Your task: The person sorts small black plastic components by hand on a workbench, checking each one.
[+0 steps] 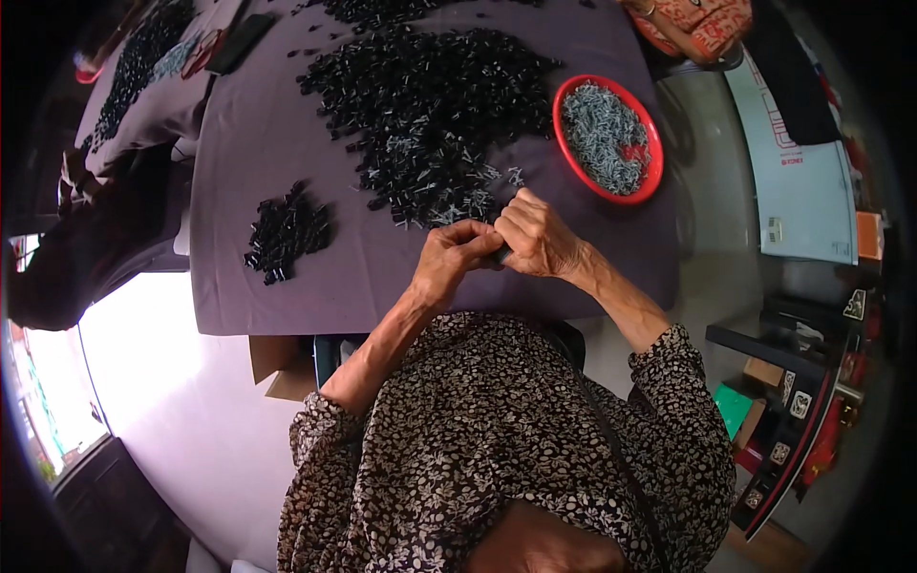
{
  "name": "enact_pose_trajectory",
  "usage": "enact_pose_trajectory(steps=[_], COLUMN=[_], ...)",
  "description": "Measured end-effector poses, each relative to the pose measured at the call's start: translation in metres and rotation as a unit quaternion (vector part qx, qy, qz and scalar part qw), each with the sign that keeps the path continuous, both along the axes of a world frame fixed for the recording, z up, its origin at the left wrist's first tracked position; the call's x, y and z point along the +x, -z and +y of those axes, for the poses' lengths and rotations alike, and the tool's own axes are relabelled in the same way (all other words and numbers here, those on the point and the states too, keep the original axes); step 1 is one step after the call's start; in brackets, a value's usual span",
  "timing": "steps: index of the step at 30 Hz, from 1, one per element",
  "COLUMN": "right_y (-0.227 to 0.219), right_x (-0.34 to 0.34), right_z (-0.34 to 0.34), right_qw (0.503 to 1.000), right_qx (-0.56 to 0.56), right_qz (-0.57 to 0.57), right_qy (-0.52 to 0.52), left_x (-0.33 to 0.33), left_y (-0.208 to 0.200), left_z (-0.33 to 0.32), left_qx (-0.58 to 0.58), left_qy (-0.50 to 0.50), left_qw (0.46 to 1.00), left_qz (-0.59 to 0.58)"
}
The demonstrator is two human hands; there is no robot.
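Note:
My left hand [444, 260] and my right hand [540, 237] meet over the near part of a table with a purple-grey cloth [258, 301]. Their fingers are closed together on a small black piece [502, 255], mostly covered by the fingertips. Just beyond them spreads a large heap of small black pieces [430, 95], with slim grey pins [468, 205] strewn over its near side. To the right, a red basin [562, 148] holds many more grey pins [604, 129] and something small and red. A smaller pile of black pieces [289, 232] lies apart on the left.
At the far right corner sits a person in orange patterned clothing [707, 29]. Another person in dark clothing [105, 229] is at the left, by a second cloth-covered surface with black pieces [138, 76]. A large pale box [812, 205] and a dark shelf unit [793, 368] stand right.

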State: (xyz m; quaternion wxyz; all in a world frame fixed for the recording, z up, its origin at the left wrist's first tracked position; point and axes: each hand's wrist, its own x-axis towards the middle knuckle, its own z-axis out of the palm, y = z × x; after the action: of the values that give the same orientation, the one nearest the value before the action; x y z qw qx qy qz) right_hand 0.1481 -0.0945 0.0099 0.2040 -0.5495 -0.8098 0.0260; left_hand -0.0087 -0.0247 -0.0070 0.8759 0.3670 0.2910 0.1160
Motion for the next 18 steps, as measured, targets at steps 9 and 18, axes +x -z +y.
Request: enact_pose_trajectory(steps=[9,18], right_y=[0.023,0.056], right_x=[0.063,0.063], right_z=[0.025,0.06], right_qw=[0.956,0.961], right_qx=[-0.034,-0.031], right_qz=[0.182,0.055], right_qy=[0.228,0.269], left_x=[-0.063,-0.133], left_y=[0.001,0.012], left_z=[0.065,0.106], left_qx=[0.408,0.627], left_qy=[-0.18,-0.202], left_qw=[0.88,0.643], left_qz=[0.164,0.391])
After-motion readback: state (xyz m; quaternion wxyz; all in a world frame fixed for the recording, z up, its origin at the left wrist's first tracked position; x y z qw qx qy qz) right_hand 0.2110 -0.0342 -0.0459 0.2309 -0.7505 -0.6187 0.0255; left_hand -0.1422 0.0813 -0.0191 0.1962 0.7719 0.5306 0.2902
